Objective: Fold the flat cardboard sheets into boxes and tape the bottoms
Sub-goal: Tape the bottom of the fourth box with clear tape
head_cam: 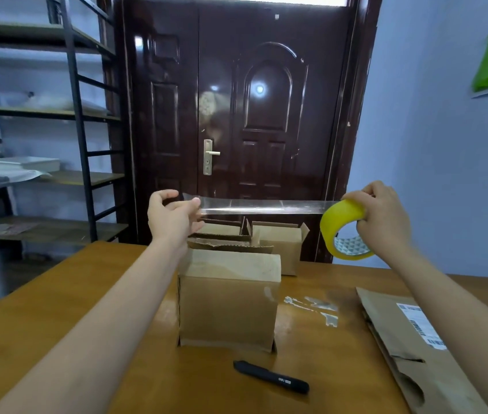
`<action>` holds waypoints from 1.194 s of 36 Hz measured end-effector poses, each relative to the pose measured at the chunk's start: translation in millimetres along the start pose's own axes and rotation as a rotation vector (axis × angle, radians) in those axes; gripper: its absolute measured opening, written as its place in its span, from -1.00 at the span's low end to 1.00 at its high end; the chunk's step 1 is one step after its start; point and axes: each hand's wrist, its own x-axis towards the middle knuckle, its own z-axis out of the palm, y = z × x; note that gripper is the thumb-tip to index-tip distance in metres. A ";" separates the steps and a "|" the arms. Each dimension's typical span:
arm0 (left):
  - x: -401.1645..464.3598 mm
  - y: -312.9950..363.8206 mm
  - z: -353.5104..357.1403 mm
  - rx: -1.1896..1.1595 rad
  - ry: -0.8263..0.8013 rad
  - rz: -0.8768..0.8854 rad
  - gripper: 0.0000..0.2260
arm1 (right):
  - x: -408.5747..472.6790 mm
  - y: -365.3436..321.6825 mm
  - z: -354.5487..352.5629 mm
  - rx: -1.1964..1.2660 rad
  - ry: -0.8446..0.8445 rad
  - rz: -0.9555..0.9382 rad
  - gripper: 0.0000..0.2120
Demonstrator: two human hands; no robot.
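A folded cardboard box stands on the wooden table in front of me, its closed bottom flaps facing up. Above it a clear strip of tape stretches level between my hands. My left hand pinches the strip's free end. My right hand grips the yellow tape roll, held up to the right of the box. Both hands hover above the box without touching it.
Behind the front box stand other folded boxes with open flaps. Flat cardboard sheets with a shipping label lie at the right. A black pen lies near the table's front. Tape scraps stick to the table. A dark door and metal shelves are beyond.
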 end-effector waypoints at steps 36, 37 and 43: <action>8.0 -60.1 5.2 0.404 -0.085 -0.104 -0.83 | -16.8 -4.1 32.0 0.102 -0.134 0.150 -0.68; 8.8 -58.1 3.5 0.337 -0.077 -0.142 -0.82 | -17.3 -6.2 32.4 0.104 -0.138 0.142 -0.68; 15.6 -49.7 -6.6 0.077 -0.033 -0.295 -0.84 | -21.6 -20.8 34.1 0.132 -0.134 0.100 -0.66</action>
